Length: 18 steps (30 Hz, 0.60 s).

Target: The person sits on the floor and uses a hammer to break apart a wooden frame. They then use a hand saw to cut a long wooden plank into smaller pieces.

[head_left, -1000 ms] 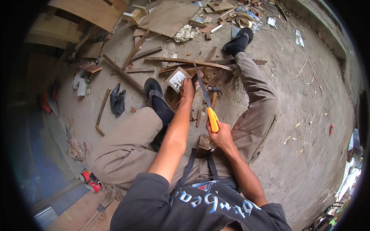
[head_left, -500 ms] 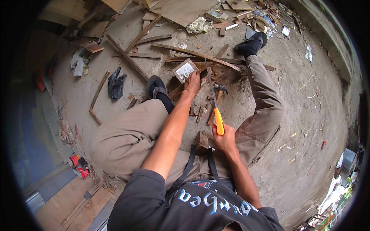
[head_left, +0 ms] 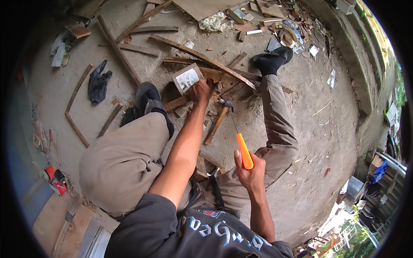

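Note:
I sit on a concrete floor with my legs spread. My left hand [head_left: 201,91] reaches forward and grips a brown wooden piece [head_left: 214,75] lying beside a small wooden-framed picture [head_left: 187,78]. Closer to my body, my right hand [head_left: 249,172] holds an orange-handled tool [head_left: 244,151] whose thin blade points toward the wood. The blade tip hangs above a wooden-handled hammer [head_left: 217,122], which lies on the floor between my legs.
Long wooden slats [head_left: 202,55] and several scraps lie scattered ahead. A black cloth [head_left: 98,84] sits to the left, and rubble and paper litter [head_left: 275,26] lie at the far side. A red object [head_left: 55,178] rests at the lower left. A concrete kerb [head_left: 361,77] runs along the right.
My right hand has drawn the orange-handled tool back from the wood toward my body. My left hand stays on the wooden piece by the frame.

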Each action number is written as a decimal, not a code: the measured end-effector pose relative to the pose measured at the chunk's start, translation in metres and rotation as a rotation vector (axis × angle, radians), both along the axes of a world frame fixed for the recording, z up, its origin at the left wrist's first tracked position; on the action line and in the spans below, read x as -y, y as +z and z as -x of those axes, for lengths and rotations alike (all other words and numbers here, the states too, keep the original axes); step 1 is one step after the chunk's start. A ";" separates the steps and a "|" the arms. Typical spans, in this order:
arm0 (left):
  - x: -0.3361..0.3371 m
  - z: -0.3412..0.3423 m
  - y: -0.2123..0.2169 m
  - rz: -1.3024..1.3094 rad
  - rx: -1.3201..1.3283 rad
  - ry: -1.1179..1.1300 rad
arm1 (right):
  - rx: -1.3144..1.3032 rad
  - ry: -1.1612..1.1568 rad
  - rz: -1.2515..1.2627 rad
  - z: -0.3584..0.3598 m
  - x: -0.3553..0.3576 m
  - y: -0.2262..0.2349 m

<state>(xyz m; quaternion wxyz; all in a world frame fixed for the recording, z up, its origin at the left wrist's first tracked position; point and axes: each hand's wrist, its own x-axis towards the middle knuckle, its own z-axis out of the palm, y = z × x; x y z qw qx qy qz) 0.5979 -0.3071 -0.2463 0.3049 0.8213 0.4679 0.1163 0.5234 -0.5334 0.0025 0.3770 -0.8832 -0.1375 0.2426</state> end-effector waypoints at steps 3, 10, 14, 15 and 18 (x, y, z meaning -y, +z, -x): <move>0.003 0.004 -0.002 -0.077 0.032 0.011 | 0.027 0.028 0.056 -0.013 -0.019 0.001; -0.010 -0.005 -0.009 -0.177 0.198 0.334 | 0.122 0.075 0.047 -0.018 -0.007 0.002; -0.004 -0.010 -0.007 -0.241 0.019 0.297 | 0.021 0.087 0.143 -0.040 -0.057 -0.025; -0.010 -0.015 -0.008 -0.259 0.028 0.303 | 0.019 0.072 0.096 -0.036 -0.050 -0.031; -0.005 -0.006 -0.016 -0.257 0.001 0.305 | 0.011 0.080 0.108 -0.023 -0.022 -0.015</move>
